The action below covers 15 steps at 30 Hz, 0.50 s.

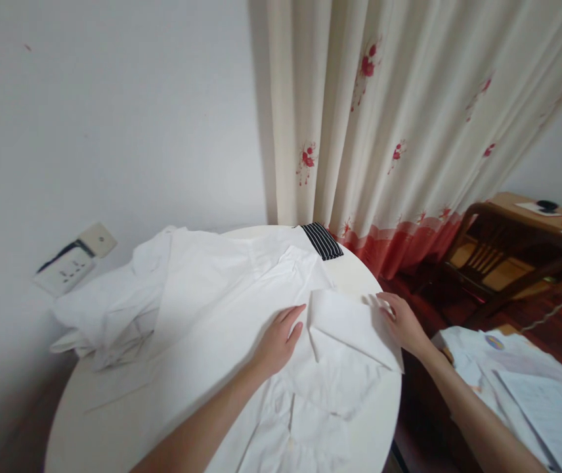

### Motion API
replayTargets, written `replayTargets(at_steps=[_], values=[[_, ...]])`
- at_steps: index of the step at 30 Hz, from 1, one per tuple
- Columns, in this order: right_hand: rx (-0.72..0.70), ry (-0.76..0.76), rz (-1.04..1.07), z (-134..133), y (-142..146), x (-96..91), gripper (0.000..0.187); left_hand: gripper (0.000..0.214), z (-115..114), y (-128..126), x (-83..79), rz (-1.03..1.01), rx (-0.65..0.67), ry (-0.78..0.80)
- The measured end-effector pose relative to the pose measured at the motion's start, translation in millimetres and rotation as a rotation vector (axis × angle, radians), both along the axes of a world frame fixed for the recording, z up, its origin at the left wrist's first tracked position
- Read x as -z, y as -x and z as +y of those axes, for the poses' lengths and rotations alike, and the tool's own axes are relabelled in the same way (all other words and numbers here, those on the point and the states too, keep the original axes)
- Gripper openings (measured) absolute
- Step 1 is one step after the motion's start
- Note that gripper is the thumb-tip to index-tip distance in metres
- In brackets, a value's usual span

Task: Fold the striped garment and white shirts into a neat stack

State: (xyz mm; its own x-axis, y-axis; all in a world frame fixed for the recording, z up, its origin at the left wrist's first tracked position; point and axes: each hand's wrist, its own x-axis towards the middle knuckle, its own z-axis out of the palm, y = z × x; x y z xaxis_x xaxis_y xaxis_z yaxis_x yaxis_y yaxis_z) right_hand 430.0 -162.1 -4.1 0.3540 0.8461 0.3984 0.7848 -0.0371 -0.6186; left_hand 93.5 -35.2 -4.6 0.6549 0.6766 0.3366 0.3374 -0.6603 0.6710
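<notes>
A white shirt (212, 289) lies spread over a round white table (360, 276), bunched up at its left end. On the middle of the cloth rests my left hand (277, 341), open, its fingers stretched and the thumb apart. My right hand (402, 323) is at the table's right edge, fingers bent around the edge of a folded-over part of the shirt (347, 322), which looks like a sleeve end. Its far fingertips are partly hidden and blurred. Creased folds of cloth lie in front of both hands.
A black striped cloth (321, 240) lies at the table's back edge. Behind hangs a flowered curtain (350, 118); a wall socket (71, 266) is at left. To the right stand a wooden chair (502, 256) and a lower pile of white cloth with papers (551, 407).
</notes>
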Motion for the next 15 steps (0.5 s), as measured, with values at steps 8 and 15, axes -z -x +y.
replayTargets(at_steps=[8,15], values=[[-0.104,0.216,0.445,-32.9,-45.6,32.3,0.058,0.040,-3.4,-1.5,-5.4,0.078,-0.009,-0.072],[0.024,0.383,0.139,-39.4,-38.4,-9.9,0.034,0.037,-2.4,-1.8,-7.2,0.058,-0.014,-0.073]])
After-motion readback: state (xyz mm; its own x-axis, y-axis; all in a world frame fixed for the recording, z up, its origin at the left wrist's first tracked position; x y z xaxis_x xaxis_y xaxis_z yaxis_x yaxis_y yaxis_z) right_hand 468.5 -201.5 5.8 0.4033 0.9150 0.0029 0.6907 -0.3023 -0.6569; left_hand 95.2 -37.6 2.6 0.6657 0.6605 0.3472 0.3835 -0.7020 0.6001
